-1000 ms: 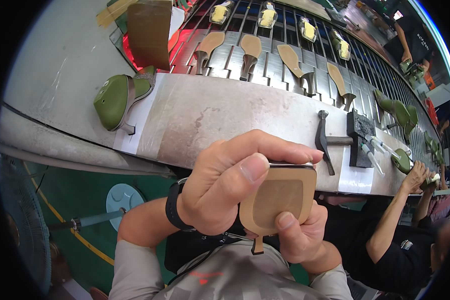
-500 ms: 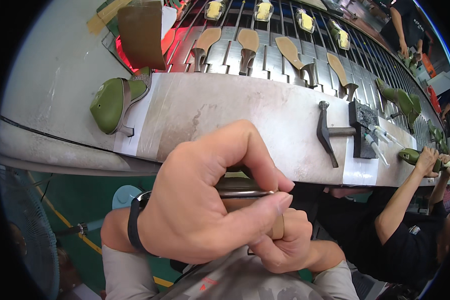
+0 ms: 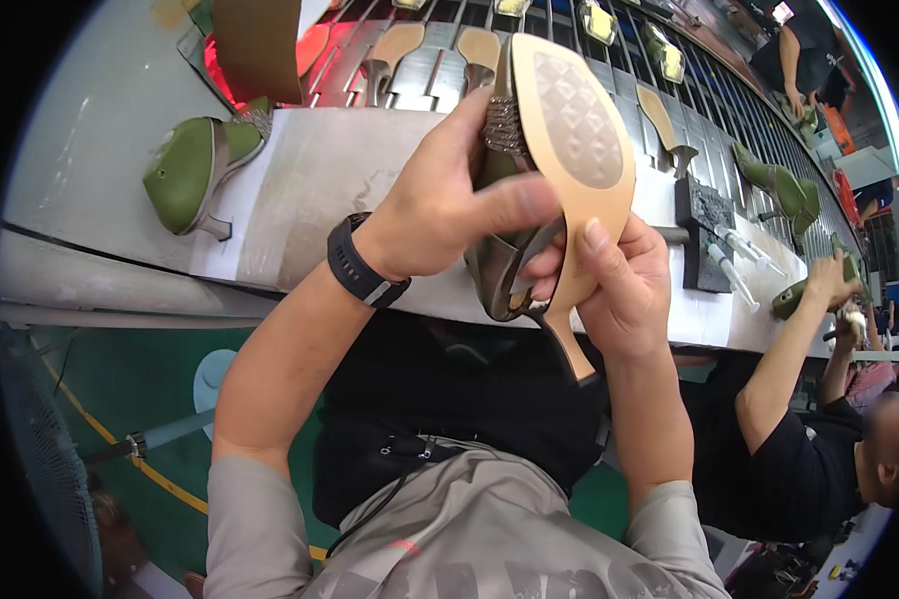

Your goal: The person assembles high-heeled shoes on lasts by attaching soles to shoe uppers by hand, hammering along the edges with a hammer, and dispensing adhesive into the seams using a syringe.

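Both my hands hold one high-heeled shoe point(image 3: 506, 175) up over the bench edge. Its tan sole point(image 3: 621, 200) faces me, with a pale quilted patch at the forefoot and the slim heel point(image 3: 566, 344) pointing down. The upper is green, with a glittery band near the toe. My left hand point(image 3: 449, 205) wraps the shoe's left side, its thumb blurred across the sole's edge. My right hand point(image 3: 624, 285) grips the narrow waist of the sole, thumb on top and fingers behind. Inside the shoe is mostly hidden.
On the bench point(image 3: 340, 170) a green shoe point(image 3: 183, 180) lies at left. A black block point(image 3: 704, 235) with syringe-like white tubes point(image 3: 739, 285) is at right. Tan heeled soles point(image 3: 395, 42) line the roller conveyor beyond. A co-worker's arm point(image 3: 789, 349) handles another green shoe at far right.
My hands have moved up and apart, away from my body. The shoe, mostly hidden behind my left hand before, is now raised with its sole turned toward me.
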`<action>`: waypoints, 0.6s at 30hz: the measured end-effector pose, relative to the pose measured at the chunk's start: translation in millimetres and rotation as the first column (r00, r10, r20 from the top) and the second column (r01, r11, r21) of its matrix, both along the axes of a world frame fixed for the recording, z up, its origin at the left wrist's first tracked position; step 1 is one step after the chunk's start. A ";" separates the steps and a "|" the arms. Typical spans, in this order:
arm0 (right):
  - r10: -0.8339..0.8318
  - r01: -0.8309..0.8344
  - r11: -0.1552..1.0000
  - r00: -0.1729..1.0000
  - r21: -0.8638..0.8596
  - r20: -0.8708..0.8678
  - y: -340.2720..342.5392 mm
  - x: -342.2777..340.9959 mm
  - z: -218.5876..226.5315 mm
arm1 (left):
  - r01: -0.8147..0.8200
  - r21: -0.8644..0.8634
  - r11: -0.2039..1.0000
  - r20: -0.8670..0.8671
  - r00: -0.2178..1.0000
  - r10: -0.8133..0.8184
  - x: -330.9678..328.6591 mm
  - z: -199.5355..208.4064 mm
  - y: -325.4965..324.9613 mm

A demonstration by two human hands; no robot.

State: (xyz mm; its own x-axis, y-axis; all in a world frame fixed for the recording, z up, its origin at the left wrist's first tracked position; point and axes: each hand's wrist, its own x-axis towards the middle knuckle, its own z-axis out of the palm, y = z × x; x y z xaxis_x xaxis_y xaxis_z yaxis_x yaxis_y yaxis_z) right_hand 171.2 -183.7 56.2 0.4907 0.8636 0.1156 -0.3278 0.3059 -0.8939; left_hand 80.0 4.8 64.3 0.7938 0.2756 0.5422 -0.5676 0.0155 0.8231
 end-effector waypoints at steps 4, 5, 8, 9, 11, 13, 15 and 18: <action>-0.111 0.111 0.993 0.994 -0.027 0.000 -2.5 -8.7 0.5 | 0.083 0.015 0.996 -0.124 0.989 -0.081 0.5 0.9 -5.2; -0.108 0.108 0.993 0.994 -0.037 -0.001 -3.1 -10.0 0.1 | 0.080 0.005 0.997 -0.125 0.989 -0.079 0.7 -0.1 -6.4; -0.147 0.147 0.988 0.989 -0.041 -0.009 -1.8 -14.7 0.3 | 0.107 -0.001 0.994 -0.115 0.988 -0.106 1.3 -0.6 -6.5; -0.148 0.147 0.988 0.989 -0.044 -0.021 -1.8 -15.5 1.0 | 0.072 0.018 0.997 -0.084 0.994 -0.070 2.0 -1.3 -7.7; -0.148 0.146 0.988 0.988 -0.049 -0.033 -2.2 -17.3 1.8 | 0.035 0.032 0.999 -0.052 0.998 -0.034 1.1 -2.3 -9.1; -0.156 0.154 0.986 0.987 -0.065 -0.029 -2.4 -17.9 2.2 | 0.047 0.013 0.999 -0.098 0.994 -0.045 -0.1 -2.6 -9.0; -0.153 0.150 0.986 0.988 -0.072 -0.031 -3.4 -17.6 2.1 | 0.038 0.006 0.999 -0.085 0.996 -0.038 0.5 -3.9 -10.2; -0.163 0.160 0.983 0.986 -0.087 -0.024 -4.9 -18.8 0.4 | 0.057 -0.039 0.998 -0.108 0.992 -0.061 -1.2 -1.4 -12.4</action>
State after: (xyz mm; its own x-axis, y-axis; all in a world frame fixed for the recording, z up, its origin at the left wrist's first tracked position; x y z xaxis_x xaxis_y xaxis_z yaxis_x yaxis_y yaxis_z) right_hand 152.4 -188.6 56.6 0.6266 0.7789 0.0278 -0.3086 0.2806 -0.9089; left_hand 78.7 -7.6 62.9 0.8630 0.2442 0.4423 -0.4720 0.0771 0.8782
